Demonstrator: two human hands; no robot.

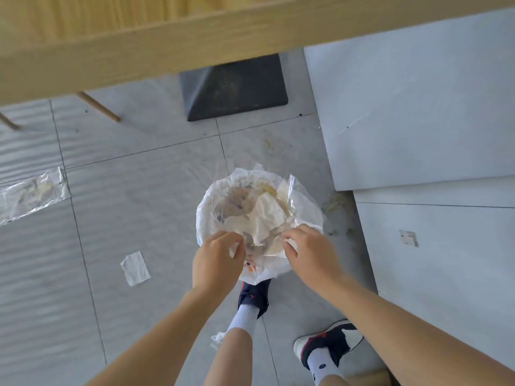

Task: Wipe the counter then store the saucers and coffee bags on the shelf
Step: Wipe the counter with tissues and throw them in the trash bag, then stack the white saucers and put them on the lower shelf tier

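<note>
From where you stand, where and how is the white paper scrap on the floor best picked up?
Pinch the paper scrap at its upper-left corner, which seems slightly lifted, coming from above with the left hand, the nearer one. It lies flat and crumpled on the floor tile, so fingers likely cannot slide under the middle.

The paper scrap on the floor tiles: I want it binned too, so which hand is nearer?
Left. The left hand is just right of the paper scrap; the right hand is farther right, across the bin.
</note>
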